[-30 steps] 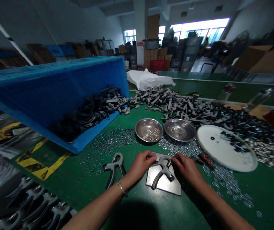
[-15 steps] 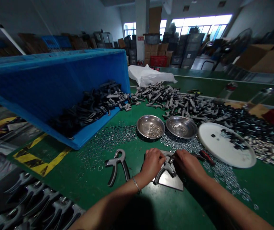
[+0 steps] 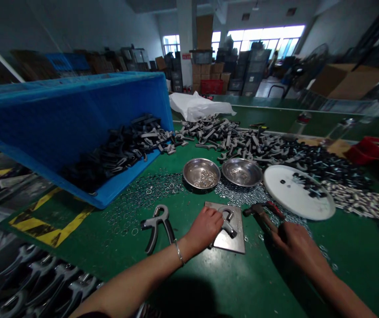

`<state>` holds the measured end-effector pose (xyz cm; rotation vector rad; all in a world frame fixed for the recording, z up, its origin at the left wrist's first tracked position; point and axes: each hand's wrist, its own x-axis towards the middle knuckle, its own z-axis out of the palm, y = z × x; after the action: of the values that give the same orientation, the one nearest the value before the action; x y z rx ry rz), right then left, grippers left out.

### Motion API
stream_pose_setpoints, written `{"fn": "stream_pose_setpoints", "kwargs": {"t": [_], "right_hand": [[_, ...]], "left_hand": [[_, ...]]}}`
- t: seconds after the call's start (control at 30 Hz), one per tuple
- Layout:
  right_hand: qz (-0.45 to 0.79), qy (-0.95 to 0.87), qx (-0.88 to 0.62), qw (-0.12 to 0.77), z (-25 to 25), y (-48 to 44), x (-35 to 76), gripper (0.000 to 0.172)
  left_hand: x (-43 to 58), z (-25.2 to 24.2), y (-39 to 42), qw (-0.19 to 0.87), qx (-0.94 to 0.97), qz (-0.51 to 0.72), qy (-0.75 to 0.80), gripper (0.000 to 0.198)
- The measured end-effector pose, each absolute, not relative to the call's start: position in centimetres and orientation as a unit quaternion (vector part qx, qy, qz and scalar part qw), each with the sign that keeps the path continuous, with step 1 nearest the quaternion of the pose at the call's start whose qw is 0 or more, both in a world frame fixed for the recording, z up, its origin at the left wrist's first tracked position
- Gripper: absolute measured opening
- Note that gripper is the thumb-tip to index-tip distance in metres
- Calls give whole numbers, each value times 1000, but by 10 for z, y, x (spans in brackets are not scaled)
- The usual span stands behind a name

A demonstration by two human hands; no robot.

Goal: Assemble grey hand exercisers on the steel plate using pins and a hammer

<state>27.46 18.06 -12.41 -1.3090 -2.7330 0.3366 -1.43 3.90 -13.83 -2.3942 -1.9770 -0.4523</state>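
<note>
My left hand [image 3: 205, 228] sits over a grey hand grip [image 3: 228, 222] lying on a square steel plate [image 3: 231, 244] and holds it down, with part of the grip hidden under my fingers. My right hand [image 3: 291, 243] is to the right of the plate and closed around the handle of a small hammer [image 3: 258, 214], whose dark head points up and left. A red-handled tool [image 3: 275, 209] lies just beyond the hammer. Another hand grip [image 3: 156, 226] rests on the green mat left of my left wrist.
A tipped blue plastic crate [image 3: 76, 106] spills black parts at left. Grey parts [image 3: 232, 141] are heaped behind two steel bowls [image 3: 201, 173]. Washers [image 3: 143, 198] scatter across the mat. A white disc [image 3: 298, 192] and bolts lie right. Finished grips [image 3: 43, 278] lie at lower left.
My right hand has left the grip on the plate, moved right and taken up the small hammer. My left hand stays on the grip. The view has turned slightly.
</note>
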Motion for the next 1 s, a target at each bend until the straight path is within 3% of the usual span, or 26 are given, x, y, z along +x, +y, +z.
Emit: {"fn": "stream_pose_setpoints", "kwargs": {"t": [0.13, 0.23, 0.4, 0.5, 0.63, 1.0], "right_hand": [[306, -836, -437, 126, -100, 163, 255, 33], [337, -836, -410, 137, -85, 149, 235, 36], [403, -843, -352, 50, -86, 153, 220, 31], [546, -736, -396, 47, -88, 154, 223, 35], [685, -581, -425, 114, -88, 140, 228, 37], [697, -557, -432, 133, -104, 114, 228, 38]], "left_hand": [[-13, -130, 30, -33, -690, -220, -689, 16], [-13, -113, 33, -62, -615, -327, -715, 16], [-16, -106, 42, -178, -558, -425, -690, 12], [-15, -117, 47, -167, -551, -402, -712, 14], [-10, -130, 51, -132, -553, -346, -747, 14], [-3, -137, 52, 19, -667, -193, -720, 17]]}}
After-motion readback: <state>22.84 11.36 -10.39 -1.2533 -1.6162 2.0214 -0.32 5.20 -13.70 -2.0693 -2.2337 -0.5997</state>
